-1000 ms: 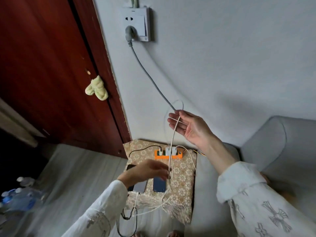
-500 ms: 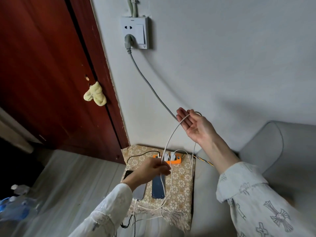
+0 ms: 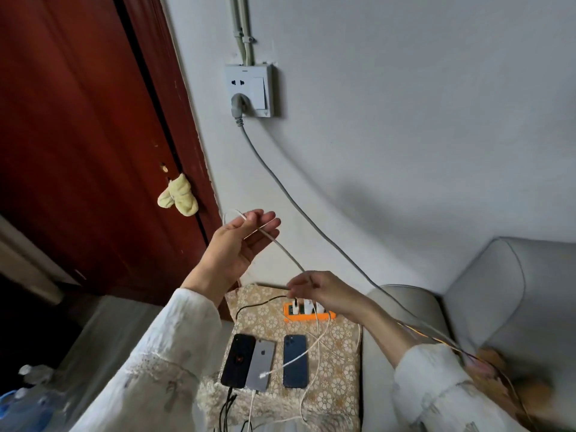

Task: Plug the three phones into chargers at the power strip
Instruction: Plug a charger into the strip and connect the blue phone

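White cable (image 3: pixel 282 249): draped across left grip (image 3: pixel 237 247), fingers relaxed; pinched by right grip (image 3: pixel 324 291) above power strip (image 3: pixel 311 317).

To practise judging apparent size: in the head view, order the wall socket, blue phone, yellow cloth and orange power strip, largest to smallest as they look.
1. wall socket
2. blue phone and yellow cloth, too alike to rank
3. orange power strip, partly hidden by chargers

A small table under a beige flower-patterned cloth (image 3: pixel 341 372) carries an orange plastic power strip (image 3: pixel 325 316), a black phone (image 3: pixel 238 360), a silver-grey phone (image 3: pixel 261 364), a dark blue phone (image 3: pixel 295 353) and loose white charging cables (image 3: pixel 318 344).
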`<state>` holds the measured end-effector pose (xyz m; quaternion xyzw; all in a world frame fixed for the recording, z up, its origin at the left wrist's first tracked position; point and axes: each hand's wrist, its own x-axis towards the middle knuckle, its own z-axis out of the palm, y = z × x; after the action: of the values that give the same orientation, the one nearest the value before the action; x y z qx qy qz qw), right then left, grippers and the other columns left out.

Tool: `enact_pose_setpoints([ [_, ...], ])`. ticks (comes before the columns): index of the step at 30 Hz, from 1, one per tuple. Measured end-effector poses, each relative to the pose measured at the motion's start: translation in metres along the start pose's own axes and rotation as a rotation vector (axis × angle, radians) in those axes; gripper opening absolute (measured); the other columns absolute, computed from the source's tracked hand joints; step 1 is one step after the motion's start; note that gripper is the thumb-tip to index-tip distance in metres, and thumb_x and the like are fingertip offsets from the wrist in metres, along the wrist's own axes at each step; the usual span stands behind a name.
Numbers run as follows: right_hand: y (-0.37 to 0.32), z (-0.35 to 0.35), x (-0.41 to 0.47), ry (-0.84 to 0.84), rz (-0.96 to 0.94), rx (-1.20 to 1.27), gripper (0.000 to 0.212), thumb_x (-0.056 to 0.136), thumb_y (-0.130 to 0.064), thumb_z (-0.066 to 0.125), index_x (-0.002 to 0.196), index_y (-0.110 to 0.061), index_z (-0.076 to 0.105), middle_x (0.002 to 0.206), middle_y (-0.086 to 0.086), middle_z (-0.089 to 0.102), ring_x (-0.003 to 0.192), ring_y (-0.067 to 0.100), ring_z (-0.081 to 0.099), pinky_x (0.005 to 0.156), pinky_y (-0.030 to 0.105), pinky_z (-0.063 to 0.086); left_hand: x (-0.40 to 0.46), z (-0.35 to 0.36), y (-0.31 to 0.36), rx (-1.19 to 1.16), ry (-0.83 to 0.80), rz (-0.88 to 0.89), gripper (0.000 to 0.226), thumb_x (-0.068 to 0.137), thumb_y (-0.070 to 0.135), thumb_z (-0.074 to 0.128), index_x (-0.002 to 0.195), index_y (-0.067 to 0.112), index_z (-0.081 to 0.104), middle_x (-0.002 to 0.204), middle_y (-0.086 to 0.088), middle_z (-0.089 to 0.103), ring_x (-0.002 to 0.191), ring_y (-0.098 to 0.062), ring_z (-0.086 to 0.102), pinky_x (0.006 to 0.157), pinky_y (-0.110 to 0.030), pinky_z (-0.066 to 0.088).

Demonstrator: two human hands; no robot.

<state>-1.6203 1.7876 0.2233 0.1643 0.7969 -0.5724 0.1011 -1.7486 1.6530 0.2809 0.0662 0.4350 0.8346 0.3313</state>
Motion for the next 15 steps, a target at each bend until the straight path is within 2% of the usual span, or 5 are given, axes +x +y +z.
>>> enact_pose_setpoints([
  [4,0.013,-0.012,-0.001,0.120,0.010,-0.147,0.019,0.091,-0.025,0.054,0.092,-0.012,0.068,0.097,0.009,0.072,0.083,0.019,0.063,0.068,0.026,0.043,0.002,-0.006,0.024,0.015,0.068,0.055,0.017,0.095,0.008,0.041,0.088,0.004,0.056,0.067,-0.005,0.073,0.066,-0.019,0.072,0.061,-0.029,0.060],
  [8,0.033,-0.028,0.001,0.337,0.066,-0.466,0.025,0.089,-0.032,0.055,0.094,-0.013,0.071,0.090,0.009,0.064,0.078,0.020,0.057,0.065,0.024,0.035,-0.003,-0.013,0.034,0.203,0.047,0.028,0.026,0.097,0.021,0.040,0.092,0.005,0.059,0.060,-0.001,0.067,0.058,-0.017,0.068,0.062,-0.029,0.059],
  [10,0.034,-0.033,0.002,0.495,0.118,-0.498,0.029,0.089,-0.037,0.053,0.096,-0.015,0.070,0.090,0.006,0.064,0.078,0.018,0.055,0.067,0.025,0.036,-0.005,-0.012,0.033,0.306,0.019,-0.003,0.033,0.098,0.029,0.037,0.095,0.006,0.060,0.056,0.000,0.063,0.055,-0.017,0.066,0.062,-0.029,0.059],
  [12,0.031,-0.039,0.002,0.574,0.148,-0.347,0.029,0.089,-0.039,0.053,0.094,-0.014,0.066,0.079,0.002,0.065,0.067,0.018,0.059,0.066,0.027,0.041,-0.006,-0.009,0.030,0.393,0.013,-0.009,0.034,0.098,0.032,0.035,0.100,0.006,0.058,0.052,0.000,0.060,0.052,-0.016,0.064,0.059,-0.028,0.058],
  [15,0.025,-0.044,0.001,0.556,0.166,0.199,0.015,0.087,-0.024,0.057,0.090,-0.010,0.060,0.077,0.008,0.066,0.057,0.018,0.060,0.061,0.032,0.053,-0.005,-0.010,0.026,0.512,0.078,0.000,0.030,0.099,0.032,0.033,0.106,0.007,0.050,0.045,0.000,0.059,0.048,-0.017,0.064,0.058,-0.029,0.056],
])
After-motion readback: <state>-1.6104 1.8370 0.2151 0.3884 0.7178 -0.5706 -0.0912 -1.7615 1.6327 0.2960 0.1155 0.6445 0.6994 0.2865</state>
